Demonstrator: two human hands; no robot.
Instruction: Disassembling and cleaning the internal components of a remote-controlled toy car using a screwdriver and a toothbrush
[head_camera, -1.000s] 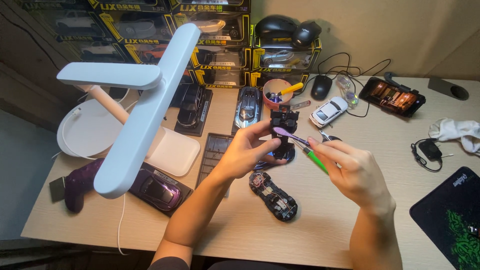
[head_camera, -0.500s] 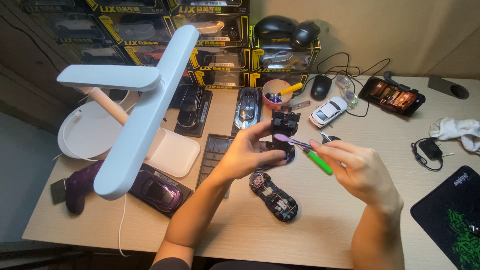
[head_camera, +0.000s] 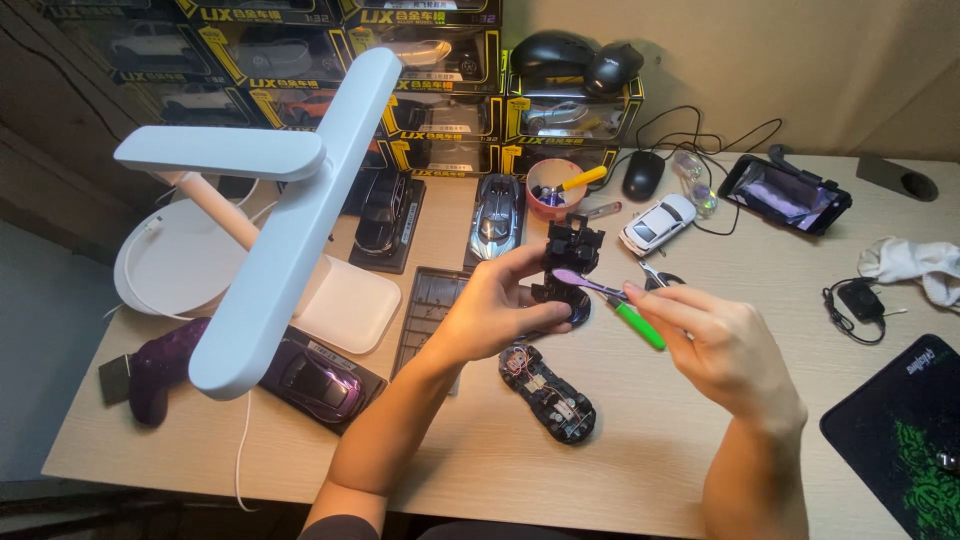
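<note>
Head view, inspected from the near edge outward, with the opened toy-car chassis (head_camera: 548, 392) as reference. It lies flat on the table (head_camera: 640, 470), underside removed, so wiring and small metal parts face up where they can be seen and reached.

Just beyond the chassis and raised clear of the table, the left hand (head_camera: 500, 310) has its grip clenched around a black plastic car part (head_camera: 570, 265), thumb on the near side and fingers behind. The part stands roughly upright, its blocky upper end toward the camera line, apparently to present one face to the tool. It is dark, angular and ribbed; finer detail cannot be made out.

To the right of the chassis, the right hand (head_camera: 725, 350) grasps a slim tool with a green handle (head_camera: 630, 318) in a pencil-like pinch. Its purple end touches or nearly touches the held part; which, I cannot tell.

Left of the chassis, a purple model car (head_camera: 315, 380) sits on a dark base under a white desk lamp (head_camera: 280, 230), whose arms overhang the work.

Farther beyond, a pink cup (head_camera: 555, 190) holds small tools within arm's reach, beside a white model car (head_camera: 657, 222) and a computer mouse (head_camera: 642, 174). Boxed model cars (head_camera: 450, 110) are stacked farthest away.
</note>
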